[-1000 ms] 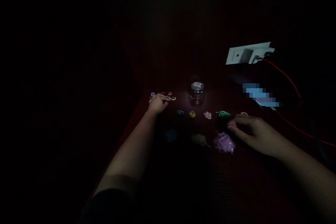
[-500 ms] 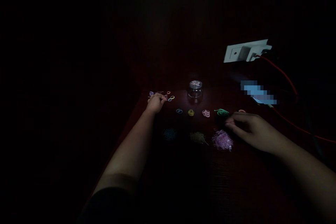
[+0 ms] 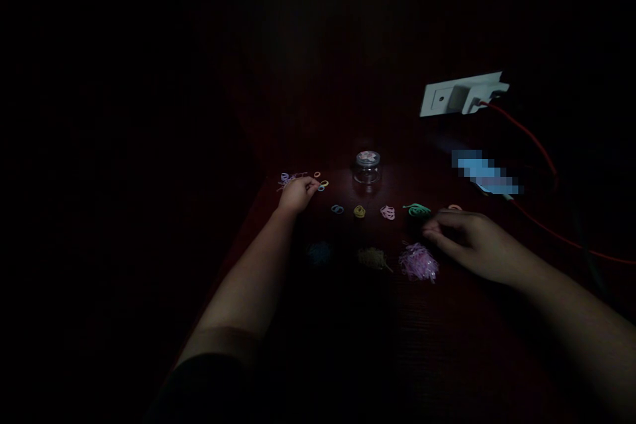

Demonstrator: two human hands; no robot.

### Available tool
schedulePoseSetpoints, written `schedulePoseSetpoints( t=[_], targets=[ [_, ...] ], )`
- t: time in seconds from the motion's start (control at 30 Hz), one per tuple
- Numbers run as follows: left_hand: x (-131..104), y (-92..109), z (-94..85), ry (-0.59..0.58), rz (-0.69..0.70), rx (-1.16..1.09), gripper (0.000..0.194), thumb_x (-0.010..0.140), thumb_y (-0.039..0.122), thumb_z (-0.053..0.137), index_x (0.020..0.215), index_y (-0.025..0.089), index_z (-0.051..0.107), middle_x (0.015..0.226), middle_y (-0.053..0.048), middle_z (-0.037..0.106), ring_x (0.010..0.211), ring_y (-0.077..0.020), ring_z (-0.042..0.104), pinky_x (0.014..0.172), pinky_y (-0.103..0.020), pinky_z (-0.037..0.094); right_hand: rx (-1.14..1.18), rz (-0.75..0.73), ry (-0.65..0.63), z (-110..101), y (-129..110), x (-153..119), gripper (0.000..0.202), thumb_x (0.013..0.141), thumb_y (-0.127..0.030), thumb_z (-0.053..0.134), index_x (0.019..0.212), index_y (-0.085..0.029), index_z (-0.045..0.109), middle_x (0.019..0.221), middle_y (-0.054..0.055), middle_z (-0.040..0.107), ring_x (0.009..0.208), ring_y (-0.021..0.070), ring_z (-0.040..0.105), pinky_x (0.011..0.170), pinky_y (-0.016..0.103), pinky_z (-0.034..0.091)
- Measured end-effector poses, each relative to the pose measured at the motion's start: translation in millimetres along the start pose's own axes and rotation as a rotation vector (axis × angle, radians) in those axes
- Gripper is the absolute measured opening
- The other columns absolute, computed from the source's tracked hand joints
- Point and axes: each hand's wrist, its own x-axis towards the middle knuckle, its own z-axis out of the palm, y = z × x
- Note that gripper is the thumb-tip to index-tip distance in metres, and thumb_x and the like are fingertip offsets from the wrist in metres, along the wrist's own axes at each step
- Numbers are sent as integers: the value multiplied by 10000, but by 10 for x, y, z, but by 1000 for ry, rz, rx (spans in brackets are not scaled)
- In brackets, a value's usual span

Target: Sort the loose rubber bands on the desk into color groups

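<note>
My left hand (image 3: 297, 195) is at the far left of the dark red table, thumb and fingers pinched together beside a yellow band (image 3: 324, 183) and a blue band (image 3: 320, 189). A mixed heap of small elastic bands (image 3: 285, 179) lies partly behind it. My right hand (image 3: 464, 237) is closed in a pinch near the green bands (image 3: 418, 210); an orange band (image 3: 454, 207) shows just beyond it. What either pinch holds is too small and dark to make out. Between the hands lie pink bands (image 3: 388, 212), yellow bands (image 3: 359, 212) and blue bands (image 3: 337, 209).
A clear lidded jar (image 3: 367, 169) stands behind the row. Nearer lie larger piles: purple (image 3: 419, 262), dull yellow (image 3: 375, 258) and dark blue (image 3: 318, 253). At right are a wall socket with a plug (image 3: 464, 95), a red cable (image 3: 529, 134) and a blurred-out blue object (image 3: 484, 172).
My left hand has shifted slightly right across the loose bands, uncovering more of the heap. My right hand stays pinched by the green bands. The whole view has slid a little.
</note>
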Motion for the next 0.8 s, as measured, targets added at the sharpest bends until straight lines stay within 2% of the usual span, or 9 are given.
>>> schedulePoseSetpoints(
  t=[0.17,0.37,0.53,0.63,0.8],
  targets=[
    [-24,-34,-17,1,-57,-38,228,842,210,667,1058,236,734,1053,-26,768,999,-206,701,959,-320,524,0,-7,-1,-6,3,-9,266,941,-423,552,818,-213,661,762,32,685,707,188,619,759,369,462],
    [-21,-22,-15,5,-65,5,184,853,211,639,994,248,752,1087,-28,766,1013,-227,702,949,-331,523,2,-2,0,7,15,-10,250,940,-413,559,835,-215,668,779,30,693,721,189,627,794,379,459],
    [-10,-38,3,-1,-16,13,162,876,202,608,977,229,732,1074,-33,762,982,-209,695,934,-321,518,-4,-11,14,11,26,-10,252,931,-414,567,801,-215,650,744,20,673,694,178,613,795,374,457],
    [-18,-17,-4,27,-17,3,170,908,223,576,1000,219,719,1067,-43,758,965,-203,691,937,-320,516,-6,0,13,0,-6,-5,263,935,-427,557,809,-218,653,755,28,678,704,184,613,773,368,460],
    [-51,73,-60,96,12,-6,187,940,201,532,1033,211,694,1135,-52,741,1084,-212,662,1030,-348,475,-32,-7,22,-24,-39,19,258,936,-405,539,818,-216,669,799,49,696,735,198,624,754,367,468]
  ],
)
